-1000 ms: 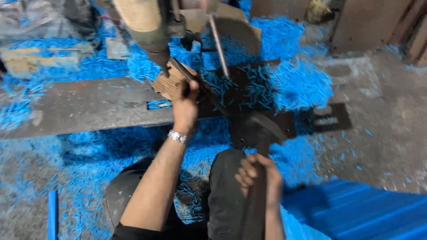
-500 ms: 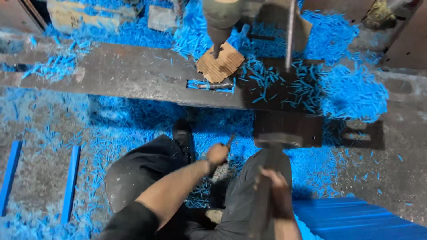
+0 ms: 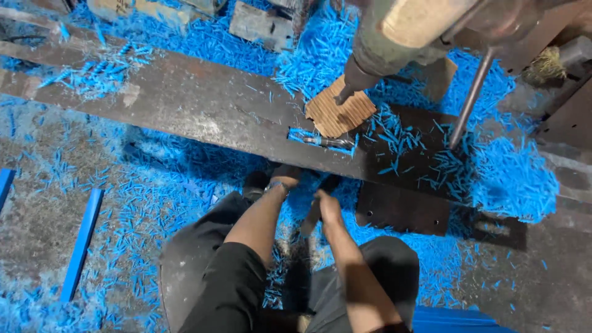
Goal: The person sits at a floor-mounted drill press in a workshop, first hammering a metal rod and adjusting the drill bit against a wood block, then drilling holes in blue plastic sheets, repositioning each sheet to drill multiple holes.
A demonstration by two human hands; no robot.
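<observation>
Head view: both hands low beneath a long rusty steel plate (image 3: 203, 102), among blue plastic shavings (image 3: 154, 203).
Left hand (image 3: 285, 177) reaches under the plate edge, grip hidden. Right hand (image 3: 325, 205) closes around a dark stick-like piece (image 3: 311, 219). Corrugated brown cardboard scrap (image 3: 339, 113) lies under the grey press head (image 3: 401, 37). Floor: concrete, blue strips (image 3: 80, 243).

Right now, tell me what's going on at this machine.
A person sits facing a long steel bar under a press-like machine head. Both hands are lowered below the bar's edge: the left hand is in shadow by the bar, and the right hand is around a dark handle-like piece. A corrugated cardboard scrap lies under the punch tip. Blue plastic shavings cover the floor.
</observation>
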